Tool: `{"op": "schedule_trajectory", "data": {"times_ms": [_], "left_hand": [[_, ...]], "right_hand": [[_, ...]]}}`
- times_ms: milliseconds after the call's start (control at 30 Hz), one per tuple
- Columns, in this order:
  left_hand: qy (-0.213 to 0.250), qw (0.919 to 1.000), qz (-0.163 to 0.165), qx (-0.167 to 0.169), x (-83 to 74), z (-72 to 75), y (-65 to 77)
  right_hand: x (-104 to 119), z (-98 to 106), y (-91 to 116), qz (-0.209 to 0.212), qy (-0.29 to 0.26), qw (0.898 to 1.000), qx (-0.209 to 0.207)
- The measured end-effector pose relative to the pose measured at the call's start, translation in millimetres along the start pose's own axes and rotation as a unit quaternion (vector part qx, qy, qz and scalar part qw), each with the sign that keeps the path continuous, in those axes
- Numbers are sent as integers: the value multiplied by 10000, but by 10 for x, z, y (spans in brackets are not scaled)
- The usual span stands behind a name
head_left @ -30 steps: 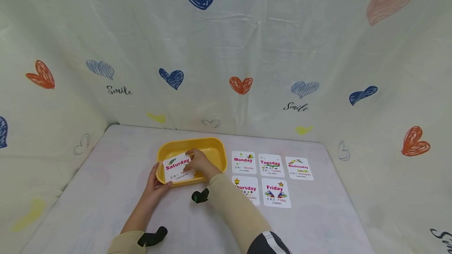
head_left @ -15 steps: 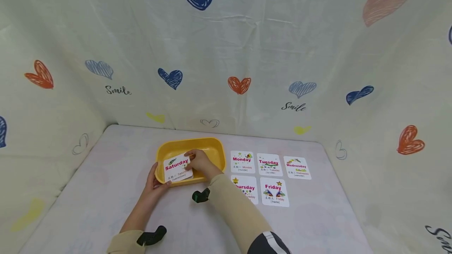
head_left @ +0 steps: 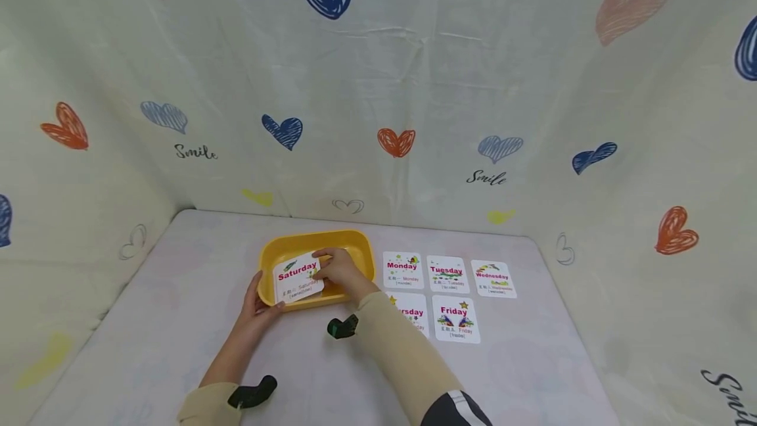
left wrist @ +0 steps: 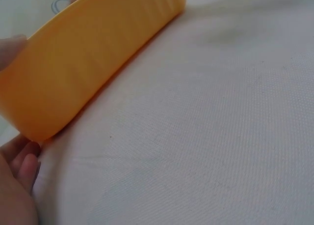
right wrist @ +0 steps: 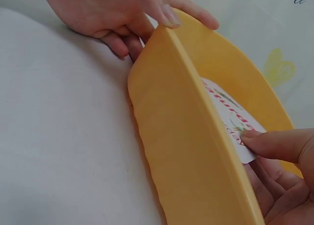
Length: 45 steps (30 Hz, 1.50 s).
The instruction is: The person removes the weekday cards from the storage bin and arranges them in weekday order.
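My left hand (head_left: 254,311) holds the left front corner of a yellow plastic tray (head_left: 363,252), its thumb on the rim and other fingers around the outside, as the right wrist view shows. My right hand (head_left: 343,271) reaches into the tray and pinches the right edge of a white "Saturday" card (head_left: 292,278). The thumb (right wrist: 274,144) lies on the card's printed face, with fingers behind it. The card is tilted over the tray's left half. A pale edge shows under its lower right; what that is I cannot tell.
Right of the tray lie a Monday card (head_left: 403,270), a Tuesday card (head_left: 447,275) and a Wednesday card (head_left: 493,279) in a row. Below them are a Thursday card (head_left: 414,311), partly behind my right sleeve (head_left: 402,354), and a Friday card (head_left: 456,319). A heart-printed cloth (head_left: 331,176) hangs behind the table.
The Saturday card has lifted and tilted slightly in my right hand. My left hand stays on the tray corner. The whole head view has shifted a little.
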<state>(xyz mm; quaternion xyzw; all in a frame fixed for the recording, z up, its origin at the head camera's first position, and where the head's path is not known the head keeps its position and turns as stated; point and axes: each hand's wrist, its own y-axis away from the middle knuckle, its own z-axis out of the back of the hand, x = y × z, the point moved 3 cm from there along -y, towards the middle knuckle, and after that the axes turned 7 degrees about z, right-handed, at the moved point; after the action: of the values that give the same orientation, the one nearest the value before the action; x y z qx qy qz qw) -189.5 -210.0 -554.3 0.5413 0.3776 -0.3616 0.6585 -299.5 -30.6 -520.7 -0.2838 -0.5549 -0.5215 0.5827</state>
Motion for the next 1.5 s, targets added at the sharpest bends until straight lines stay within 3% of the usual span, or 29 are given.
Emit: {"op": "schedule_trajectory", "data": {"times_ms": [467,900,1100,1500], "left_hand": [[-155,9999,-46,5,18,59,-3],[-100,9999,64,17,6,75,-1],[-86,9999,67,24,16,58,-4],[-44,10000,74,-22,-10,-6,2]], "right_hand": [[22,208,123,129,-808,9965,177],[86,503,329,354,-464,9983,14],[79,675,397,483,-711,9963,69],[57,1198,670,668,-541,9963,-50]]}}
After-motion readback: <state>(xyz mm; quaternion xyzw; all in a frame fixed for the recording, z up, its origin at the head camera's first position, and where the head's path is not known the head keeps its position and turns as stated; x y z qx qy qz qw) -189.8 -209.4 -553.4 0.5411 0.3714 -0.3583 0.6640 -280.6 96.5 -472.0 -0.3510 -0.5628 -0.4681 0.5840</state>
